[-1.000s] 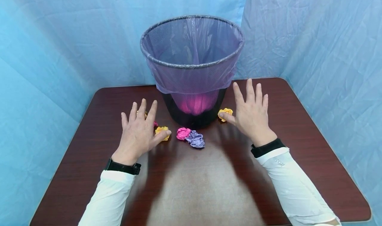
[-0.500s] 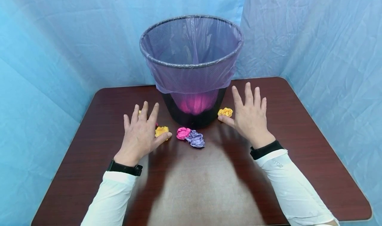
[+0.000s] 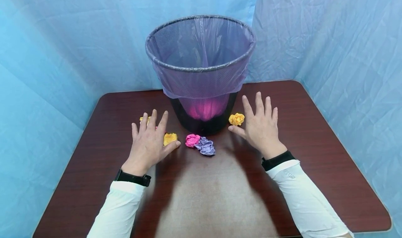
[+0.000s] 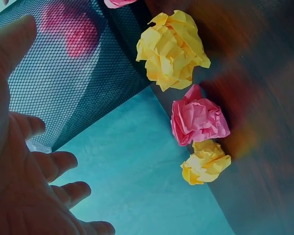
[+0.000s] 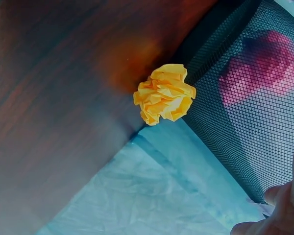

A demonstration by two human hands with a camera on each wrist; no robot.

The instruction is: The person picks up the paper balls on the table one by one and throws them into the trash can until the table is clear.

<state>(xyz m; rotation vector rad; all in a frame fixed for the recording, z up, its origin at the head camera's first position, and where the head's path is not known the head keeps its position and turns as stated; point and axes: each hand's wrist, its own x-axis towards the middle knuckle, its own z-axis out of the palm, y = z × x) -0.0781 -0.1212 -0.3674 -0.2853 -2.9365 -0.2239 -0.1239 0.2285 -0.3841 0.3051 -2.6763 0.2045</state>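
Note:
My left hand (image 3: 147,145) is spread palm down over the table's left side, holding nothing. Beneath and just past its fingers lie a yellow crumpled paper ball (image 4: 172,51), a pink one (image 4: 198,117) and a smaller yellow one (image 4: 206,162), partly hidden in the head view. My right hand (image 3: 261,129), fingers straight and apart, hovers empty beside another yellow paper ball (image 3: 236,119). Between the hands, a pink paper ball (image 3: 192,140) and a purple paper ball (image 3: 205,146) touch each other before the bin.
A black mesh wastebasket (image 3: 201,69) with a purple bag over its rim stands at the table's back middle. Something pink (image 3: 205,109) shows through its lower mesh. Blue cloth (image 3: 56,49) hangs behind and on both sides of the brown table (image 3: 226,196).
Both hands have drawn slightly back toward me; the left also shifted a little right. More of the yellow ball beside the right thumb shows now. The paper balls and bin stay put.

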